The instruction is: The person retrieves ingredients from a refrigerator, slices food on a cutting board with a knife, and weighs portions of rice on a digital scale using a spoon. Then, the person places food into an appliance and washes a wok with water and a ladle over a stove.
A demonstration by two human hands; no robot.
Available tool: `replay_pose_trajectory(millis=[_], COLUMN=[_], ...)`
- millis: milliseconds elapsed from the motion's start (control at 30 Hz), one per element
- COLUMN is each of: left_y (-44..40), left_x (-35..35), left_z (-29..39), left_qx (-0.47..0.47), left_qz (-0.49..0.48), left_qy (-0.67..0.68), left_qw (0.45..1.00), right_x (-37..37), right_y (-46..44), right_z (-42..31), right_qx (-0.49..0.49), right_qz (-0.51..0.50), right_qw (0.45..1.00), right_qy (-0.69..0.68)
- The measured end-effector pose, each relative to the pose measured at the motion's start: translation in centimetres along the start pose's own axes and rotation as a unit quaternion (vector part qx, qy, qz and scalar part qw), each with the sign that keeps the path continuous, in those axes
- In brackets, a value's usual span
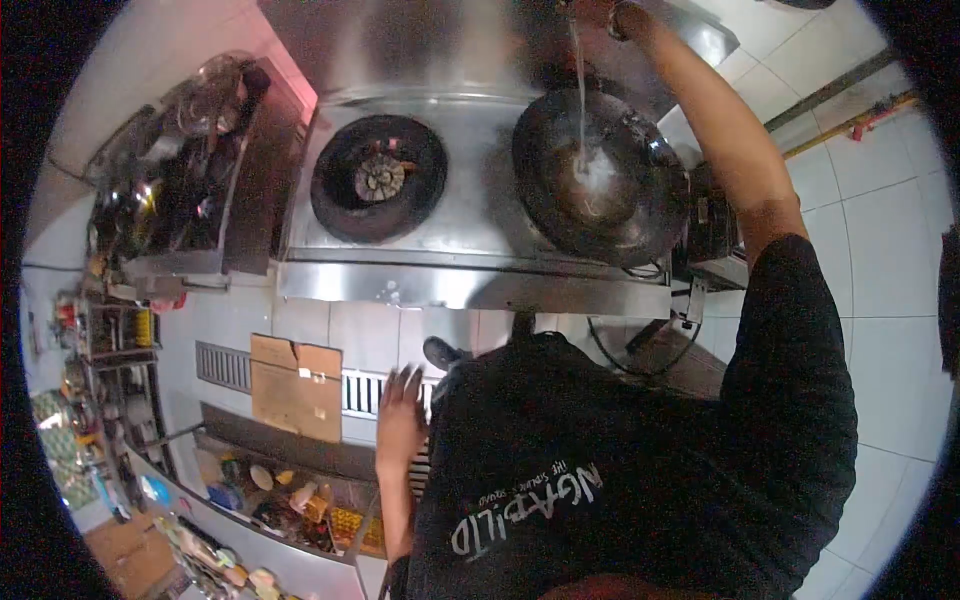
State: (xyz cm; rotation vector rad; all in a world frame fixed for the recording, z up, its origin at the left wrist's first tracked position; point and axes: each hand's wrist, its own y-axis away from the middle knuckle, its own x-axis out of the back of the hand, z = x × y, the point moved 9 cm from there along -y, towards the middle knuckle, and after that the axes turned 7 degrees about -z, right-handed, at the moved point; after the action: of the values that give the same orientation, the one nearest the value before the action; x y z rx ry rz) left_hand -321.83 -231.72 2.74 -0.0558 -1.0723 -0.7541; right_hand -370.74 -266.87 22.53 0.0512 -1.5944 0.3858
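Observation:
My right arm reaches over the stove to the top edge of the view. My right hand [594,10] is near the start of a thin water stream [579,75], and its fingers are mostly cut off. The water falls into a large dark wok [645,205] on the right burner, where it splashes in a shallow brownish pool. Low at my side hangs my left hand [402,405], holding nothing, its fingers apart. Left of the wok, the other burner [380,178] has a round metal burner head in a black ring.
The steel stove [475,180] has a raised front edge. To the left stands a dark counter [180,185] with cookware. Flattened cardboard [296,388] lies over a floor grate [222,366]. Behind, lower left, a steel table [270,560] holds food items. A black hose [650,370] loops below the wok.

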Motion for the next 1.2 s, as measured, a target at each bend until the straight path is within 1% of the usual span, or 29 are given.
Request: replay_pose_trajectory(millis=[67,100,133,167,233,267,333,367,400,433,467,533,600,667,733,767,833,900,933,1000,1033,1067,1100,1167,1200], left_y=[-6.1,-8.8,-12.4,-14.9,-19.9,-25.2,-30.9,-33.1,-34.9,-36.0,-37.0,-38.1,-38.3,-39.1,-39.4,-39.3,-39.5,-39.5,-39.1,-37.4,-35.8,-34.3,-32.5,-29.8,-29.9], left_x=[1.5,0.0,-4.8,-8.9,-17.0,-19.2,-23.4,-25.3,-26.3,-27.5,-28.5,-29.8,-30.7,-31.9,-32.6,-33.0,-33.5,-33.9,-34.8,-35.7,-36.2,-33.8,-29.9,-24.6,-24.7], left_z=[5.4,8.6,11.6,14.4,20.0,19.1,20.4,20.2,20.1,20.4,21.0,22.0,23.1,23.8,24.9,25.4,26.0,26.1,27.4,29.2,30.3,29.6,28.8,29.5,29.2], left_qx=[-0.128,-0.141,-0.194,-0.240,-0.318,-0.317,-0.323,-0.321,-0.316,-0.317,-0.321,-0.332,-0.347,-0.360,-0.378,-0.384,-0.400,-0.416,-0.436,-0.476,-0.499,-0.495,-0.482,-0.460,-0.437], left_qz=[0.014,-0.048,-0.187,-0.248,-0.205,-0.150,-0.117,-0.103,-0.088,-0.080,-0.074,-0.059,-0.044,-0.036,-0.027,-0.022,-0.013,0.008,0.028,0.127,0.187,0.137,0.073,-0.012,-0.090], left_qy=[0.144,0.126,0.145,0.141,0.084,0.038,0.001,-0.010,-0.011,-0.017,-0.017,-0.023,-0.030,-0.038,-0.045,-0.044,-0.049,-0.053,-0.056,-0.066,-0.061,-0.033,-0.019,-0.012,0.027], left_qw=[0.981,0.981,0.952,0.928,0.922,0.936,0.939,0.941,0.945,0.945,0.944,0.941,0.936,0.932,0.924,0.922,0.915,0.908,0.898,0.868,0.844,0.857,0.873,0.888,0.895], right_x=[-0.9,-1.0,-1.5,-2.0,-3.4,-3.7,-5.9,-7.4,-8.5,-8.2,-9.8,-10.1,-8.9,-8.7,-7.8,-8.0,-7.4,-7.3,-7.3,-6.0,-5.5,-5.0,-4.7,-4.3,-4.0], right_y=[0.3,0.0,-0.4,-0.7,0.1,-4.2,-4.0,-4.4,-4.7,-3.6,-4.4,-4.7,-4.1,-3.2,-3.0,-3.0,-4.2,-5.1,-5.2,-4.8,-4.2,-3.9,-3.7,-3.8,-3.8], right_z=[0.3,0.1,0.1,0.1,2.6,1.4,6.0,7.7,8.9,9.4,11.2,9.5,7.8,5.8,3.9,5.4,5.3,5.1,5.0,3.0,2.6,2.1,1.6,0.7,0.4], right_qx=[0.000,0.010,0.017,0.027,0.047,0.092,0.114,0.144,0.181,0.222,0.186,0.082,0.015,-0.065,-0.116,-0.096,-0.005,0.059,0.080,0.101,0.097,0.089,0.083,0.073,0.072], right_qz=[0.008,0.014,0.019,0.021,0.027,0.051,0.068,0.096,0.143,0.236,0.164,0.041,-0.024,-0.111,-0.188,-0.150,-0.069,-0.022,-0.007,0.003,-0.002,-0.004,-0.010,-0.020,-0.018], right_qw=[1.000,1.000,0.999,0.998,0.996,0.991,0.989,0.984,0.973,0.946,0.969,0.996,1.000,0.990,0.971,0.982,0.998,0.997,0.996,0.994,0.995,0.996,0.996,0.997,0.997], right_qy=[-0.016,-0.020,-0.030,-0.043,-0.068,-0.086,-0.058,-0.033,-0.007,0.027,0.009,-0.011,0.007,0.052,0.093,0.067,0.004,-0.035,-0.046,-0.047,-0.038,-0.028,-0.016,0.005,0.008])
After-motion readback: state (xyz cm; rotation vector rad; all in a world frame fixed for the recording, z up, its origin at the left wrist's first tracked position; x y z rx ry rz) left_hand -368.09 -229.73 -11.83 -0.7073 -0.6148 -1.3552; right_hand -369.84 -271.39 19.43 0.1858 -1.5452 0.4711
